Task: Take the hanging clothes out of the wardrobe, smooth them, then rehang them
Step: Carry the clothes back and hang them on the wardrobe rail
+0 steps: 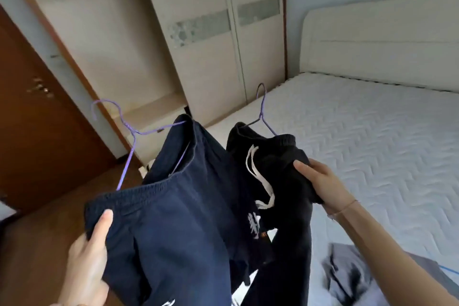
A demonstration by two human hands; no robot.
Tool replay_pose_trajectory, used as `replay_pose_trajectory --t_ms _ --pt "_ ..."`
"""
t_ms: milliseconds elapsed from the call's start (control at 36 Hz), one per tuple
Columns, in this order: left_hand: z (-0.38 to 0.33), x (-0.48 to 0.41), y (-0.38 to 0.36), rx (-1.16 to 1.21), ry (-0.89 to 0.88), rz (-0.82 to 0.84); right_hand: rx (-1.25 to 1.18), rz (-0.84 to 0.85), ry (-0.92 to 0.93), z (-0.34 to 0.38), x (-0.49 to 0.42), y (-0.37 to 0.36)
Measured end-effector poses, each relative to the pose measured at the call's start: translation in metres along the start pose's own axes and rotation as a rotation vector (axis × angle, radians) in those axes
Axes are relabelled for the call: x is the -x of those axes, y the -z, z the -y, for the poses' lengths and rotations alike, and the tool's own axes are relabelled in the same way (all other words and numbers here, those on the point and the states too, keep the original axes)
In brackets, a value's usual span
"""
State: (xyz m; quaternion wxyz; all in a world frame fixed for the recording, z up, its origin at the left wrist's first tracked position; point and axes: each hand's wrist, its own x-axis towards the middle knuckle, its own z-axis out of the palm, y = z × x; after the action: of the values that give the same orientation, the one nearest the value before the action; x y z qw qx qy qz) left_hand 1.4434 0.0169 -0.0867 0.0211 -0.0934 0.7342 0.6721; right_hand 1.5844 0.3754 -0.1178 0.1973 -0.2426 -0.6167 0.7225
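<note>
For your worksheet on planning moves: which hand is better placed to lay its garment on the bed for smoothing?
Right. The right hand holds the black garment beside the bed. The left hand grips the navy garment over the floor, farther away.

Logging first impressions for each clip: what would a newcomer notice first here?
Two dark garments fill the middle: navy shorts gripped at the waistband by the left hand, and a black pair with a white drawstring held by the right hand. Each hangs on a purple wire hanger, beside a bare white mattress.
</note>
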Motion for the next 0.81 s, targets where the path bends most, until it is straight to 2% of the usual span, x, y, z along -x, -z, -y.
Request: replay_pose_trajectory --t_ms 250,417,611,806 --pt "0.004 0.027 0.123 0.042 -0.022 -0.265 0.079 0.275 0.170 0.035 0.036 -0.089" --pt "-0.006 0.046 0.149 0.106 -0.098 -0.308 0.021 0.415 0.174 0.037 0.036 -0.152" --pt "0.010 0.006 0.187 0.122 -0.101 -0.402 -0.014 0.482 0.100 0.017 0.020 -0.232" --pt "0.028 -0.091 0.243 0.099 -0.017 -0.437 0.039 0.540 0.035 -0.007 -0.030 -0.332"
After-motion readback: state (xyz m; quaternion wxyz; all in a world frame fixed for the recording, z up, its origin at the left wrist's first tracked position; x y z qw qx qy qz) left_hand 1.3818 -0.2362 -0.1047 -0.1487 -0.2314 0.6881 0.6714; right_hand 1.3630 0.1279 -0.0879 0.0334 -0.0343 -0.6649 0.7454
